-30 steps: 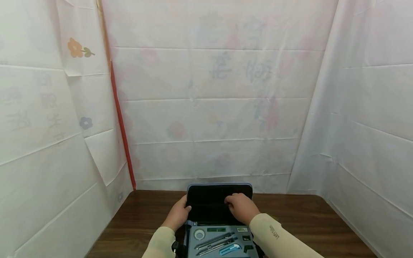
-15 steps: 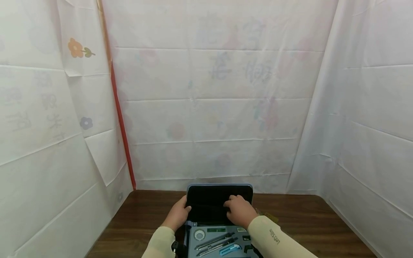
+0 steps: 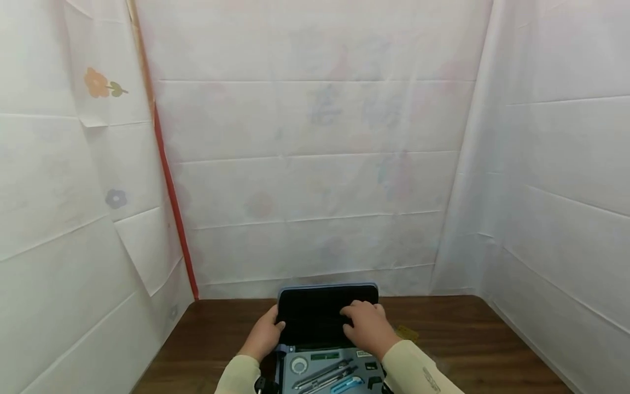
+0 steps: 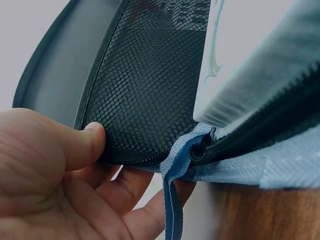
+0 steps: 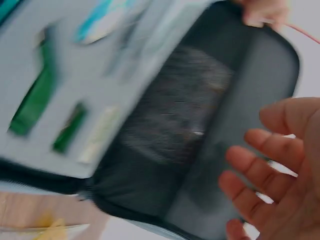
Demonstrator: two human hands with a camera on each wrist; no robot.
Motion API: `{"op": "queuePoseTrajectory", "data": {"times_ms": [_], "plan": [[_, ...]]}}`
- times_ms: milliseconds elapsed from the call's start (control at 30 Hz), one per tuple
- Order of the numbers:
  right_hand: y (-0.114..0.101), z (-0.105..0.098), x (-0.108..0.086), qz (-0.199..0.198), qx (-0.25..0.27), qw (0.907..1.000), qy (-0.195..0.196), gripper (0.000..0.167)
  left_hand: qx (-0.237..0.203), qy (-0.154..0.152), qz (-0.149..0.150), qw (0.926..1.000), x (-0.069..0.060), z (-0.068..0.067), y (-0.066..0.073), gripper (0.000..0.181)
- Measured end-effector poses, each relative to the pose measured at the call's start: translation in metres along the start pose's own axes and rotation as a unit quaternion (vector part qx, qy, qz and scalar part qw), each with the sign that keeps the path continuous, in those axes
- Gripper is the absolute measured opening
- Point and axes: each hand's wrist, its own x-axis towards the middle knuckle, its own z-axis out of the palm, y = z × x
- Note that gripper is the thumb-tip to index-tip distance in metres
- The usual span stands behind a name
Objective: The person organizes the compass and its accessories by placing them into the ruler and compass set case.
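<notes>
Case (image 4: 280, 160), pale-blue zipped fabric, is lying open on the brown wooden counter (image 3: 231, 324), between its side edges, black lid (image 3: 307, 314) running long left to right! The left hand (image 3: 262, 335) is pinching the lid's left edge; the right hand (image 3: 369, 328) is hanging over its right half, fingers (image 5: 255, 169) apart, contact unclear.

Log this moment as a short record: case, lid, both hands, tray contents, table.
Case: open
Lid: raised, black inside, mesh pocket
Left hand: grips lid edge
Right hand: at lid's inner face; contact unclear
Tray: slim tools, light-blue tool, round white item, green pieces
Table: wooden; yellow item right of case
</notes>
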Motion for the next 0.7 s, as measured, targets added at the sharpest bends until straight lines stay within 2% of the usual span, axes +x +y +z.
{"op": "queuePoseTrajectory", "data": {"times_ms": [100,200,400,533,600,700], "plan": [[-0.006,-0.017,-0.019,0.043,0.039,0.9977,0.036,0.027,-0.003,-0.001,0.001,1.0,0.002,0.0,0.002,0.058],[-0.005,-0.031,-0.042,0.106,0.076,0.9904,0.046,0.023,-0.001,-0.003,0.007,1.0,0.006,0.001,0.003,0.057],[0.008,-0.041,-0.083,0.23,0.148,0.9611,0.039,0.025,0.002,-0.002,-0.001,1.0,0.01,0.001,0.001,0.057],[0.027,-0.041,-0.1,0.269,0.154,0.9507,0.014,0.035,0.006,-0.001,-0.005,1.0,0.01,-0.005,-0.002,0.057],[0.038,-0.04,-0.106,0.279,0.146,0.9492,-0.005,0.04,0.006,0.0,-0.011,0.9999,0.01,-0.009,-0.004,0.057],[0.055,-0.034,-0.114,0.283,0.116,0.9517,-0.032,0.052,0.012,0.003,-0.013,0.9998,0.01,-0.012,-0.008,0.057]]}}
